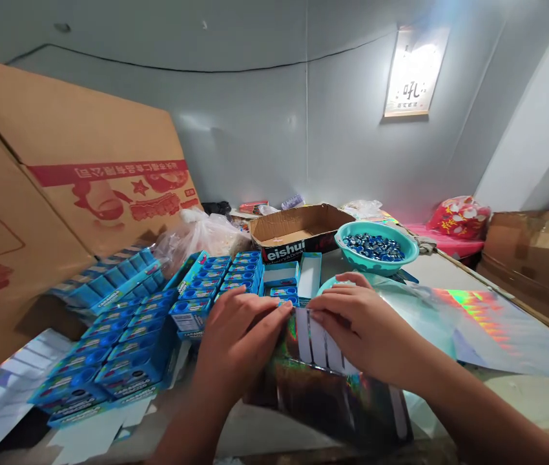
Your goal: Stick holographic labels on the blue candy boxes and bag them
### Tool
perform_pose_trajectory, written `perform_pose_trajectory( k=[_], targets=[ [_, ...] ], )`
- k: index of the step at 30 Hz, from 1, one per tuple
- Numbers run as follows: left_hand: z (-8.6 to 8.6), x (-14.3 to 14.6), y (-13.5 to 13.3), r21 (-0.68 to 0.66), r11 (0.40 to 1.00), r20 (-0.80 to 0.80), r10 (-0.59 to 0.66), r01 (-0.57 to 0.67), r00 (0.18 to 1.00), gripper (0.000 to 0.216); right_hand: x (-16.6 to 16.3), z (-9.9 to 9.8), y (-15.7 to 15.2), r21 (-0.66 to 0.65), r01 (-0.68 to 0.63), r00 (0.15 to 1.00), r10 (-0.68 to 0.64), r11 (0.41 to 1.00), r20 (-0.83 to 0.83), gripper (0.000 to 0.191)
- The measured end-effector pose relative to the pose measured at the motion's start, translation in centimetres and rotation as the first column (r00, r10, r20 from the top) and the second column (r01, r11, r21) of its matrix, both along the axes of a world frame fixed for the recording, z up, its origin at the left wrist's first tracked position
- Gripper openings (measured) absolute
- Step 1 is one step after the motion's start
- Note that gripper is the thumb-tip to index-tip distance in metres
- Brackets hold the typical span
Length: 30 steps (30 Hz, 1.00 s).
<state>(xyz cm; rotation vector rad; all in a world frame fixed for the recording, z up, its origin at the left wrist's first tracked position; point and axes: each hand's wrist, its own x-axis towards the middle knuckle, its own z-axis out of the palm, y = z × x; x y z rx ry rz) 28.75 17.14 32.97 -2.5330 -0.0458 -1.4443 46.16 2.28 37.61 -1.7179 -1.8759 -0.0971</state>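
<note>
My left hand (236, 339) and my right hand (364, 323) meet at the top edge of a shiny holographic sheet (320, 381) with white strips on it. The fingers of both hands are pressed together, pinching that sheet's edge between them. Just behind the fingertips lie small open blue boxes (284, 284). Rows of filled blue boxes (134, 342) stand to the left of my left hand.
A teal bowl (376, 258) of small blue pieces sits behind my right hand, beside an open cardboard box (298, 232). Large cardboard cartons (61, 168) lean at the left. A clear plastic bag (201, 236) and holographic film (478, 316) lie on the table.
</note>
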Motion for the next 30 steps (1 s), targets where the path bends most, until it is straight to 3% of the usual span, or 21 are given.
perform_pose_trajectory(
  k=[5,13,20,26,30],
  targets=[
    [-0.4,-0.1,-0.5,0.040,0.999,0.042,-0.029,0.027,0.999,0.035,-0.8,0.3,-0.6,0.023,0.006,0.984,-0.002,1.000,-0.180,0.023],
    [-0.8,-0.6,-1.2,0.052,0.994,0.075,-0.100,0.096,0.992,0.027,-1.8,0.1,-1.1,0.026,-0.035,0.996,0.037,0.999,-0.085,0.021],
    [-1.1,-1.4,-2.3,0.081,0.986,0.135,-0.156,0.146,0.978,0.021,-2.4,0.8,-2.4,0.076,0.033,0.988,-0.021,0.997,-0.152,0.020],
    [-1.9,-1.1,-3.2,-0.061,0.954,0.091,-0.288,0.294,0.953,0.019,-1.9,0.1,-3.1,0.114,0.153,0.974,-0.130,0.982,-0.185,0.020],
    [-3.1,-0.4,-2.6,-0.240,0.848,0.114,-0.458,0.472,0.882,0.022,1.2,-0.2,-3.6,0.144,0.365,0.917,-0.328,0.920,-0.229,0.021]
  ],
)
